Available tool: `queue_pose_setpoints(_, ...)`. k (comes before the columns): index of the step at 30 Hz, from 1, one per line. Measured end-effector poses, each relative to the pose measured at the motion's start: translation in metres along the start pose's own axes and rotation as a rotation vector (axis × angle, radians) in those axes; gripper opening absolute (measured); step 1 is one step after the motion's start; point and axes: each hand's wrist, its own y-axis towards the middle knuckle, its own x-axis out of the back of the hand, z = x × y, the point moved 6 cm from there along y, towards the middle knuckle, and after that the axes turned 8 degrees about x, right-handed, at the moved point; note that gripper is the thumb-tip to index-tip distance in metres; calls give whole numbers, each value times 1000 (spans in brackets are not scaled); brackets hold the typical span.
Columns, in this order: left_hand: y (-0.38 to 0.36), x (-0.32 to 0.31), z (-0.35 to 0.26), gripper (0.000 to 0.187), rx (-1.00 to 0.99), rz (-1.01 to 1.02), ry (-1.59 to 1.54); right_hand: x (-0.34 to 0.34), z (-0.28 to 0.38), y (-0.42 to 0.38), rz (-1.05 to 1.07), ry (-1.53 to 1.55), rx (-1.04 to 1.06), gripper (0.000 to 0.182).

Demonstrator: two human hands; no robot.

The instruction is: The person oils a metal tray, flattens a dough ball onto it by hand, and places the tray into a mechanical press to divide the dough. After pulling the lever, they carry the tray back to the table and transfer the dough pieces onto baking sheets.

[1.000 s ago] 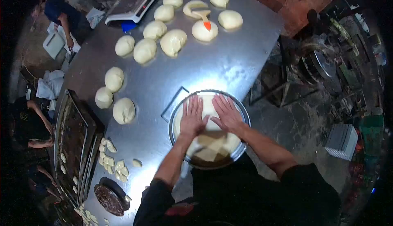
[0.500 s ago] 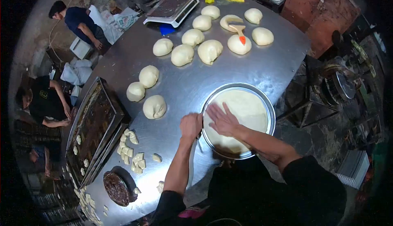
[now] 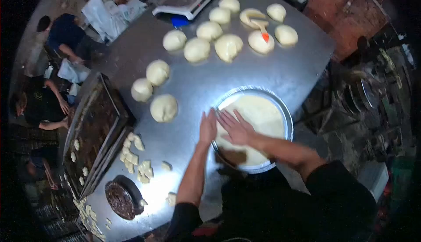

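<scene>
A round metal pan [image 3: 288, 118] sits near the table's front edge, its bottom covered by a flat sheet of pale dough [image 3: 263, 115]. My right hand [image 3: 235, 129] lies flat on the dough's left side, fingers spread and pointing to the rim. Against the outside of the left rim is my left hand [image 3: 208, 126], its fingers stretched upward, close to the right fingertips. Left of the pan rests a dough ball [image 3: 163, 108], with two more dough balls just behind it.
Several dough balls [image 3: 196, 50] stand across the back, with a brush [image 3: 262, 28] lying over two. A scale [image 3: 188, 1] is behind them. Stacked trays [image 3: 98, 123], cut dough pieces [image 3: 144, 172] and a bowl of dark paste [image 3: 119, 199] are at left. Other people work beyond the table.
My left hand has gone from a closed fist at the rim to stretched fingers along it. My right hand remains flat on the dough near the left rim. The view has shifted slightly.
</scene>
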Motion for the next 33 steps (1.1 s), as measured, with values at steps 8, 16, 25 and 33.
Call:
queue_pose_setpoints(8,-73,23,10,41,120,-150,113,10,-27,-5,36,169,-29,66)
queue_pose_setpoints(16,-125,37,18,46,387,-183,248,41,-56,-11,22,390,-136,57)
queue_pose_setpoints(25,-21,27,24,41,85,-62,-49,13,3,28,17,-29,31,63)
queue_pose_setpoints(33,-39,46,31,41,259,-12,-142,-17,101,3,180,-97,273,60)
